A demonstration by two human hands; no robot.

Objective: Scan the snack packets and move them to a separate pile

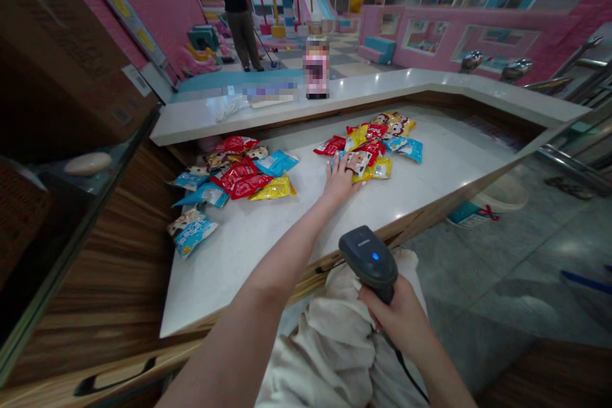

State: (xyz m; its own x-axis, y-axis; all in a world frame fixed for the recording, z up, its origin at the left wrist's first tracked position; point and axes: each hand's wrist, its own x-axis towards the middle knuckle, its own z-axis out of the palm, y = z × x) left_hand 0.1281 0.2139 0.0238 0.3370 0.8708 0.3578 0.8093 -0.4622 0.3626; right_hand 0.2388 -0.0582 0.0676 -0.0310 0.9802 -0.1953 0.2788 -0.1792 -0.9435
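**Barcode scanner (368,261) in my right hand (394,319)**

I gripped the one scanner closed-fingered just off the near edge of the white counter (239,268), its long axis slanting, nose pointing far left. My left hand (340,182) lay spread against the right heap of snack packets (368,153); a second, left heap (234,175) lay apart.

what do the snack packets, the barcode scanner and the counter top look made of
The red snack packets look like glossy plastic film, with bright highlights on their creases. The barcode scanner looks like matte dark moulded plastic, with smooth rounded edges. The counter top seems polished stone or solid surface, pale with soft light reflections; the view cannot settle which.
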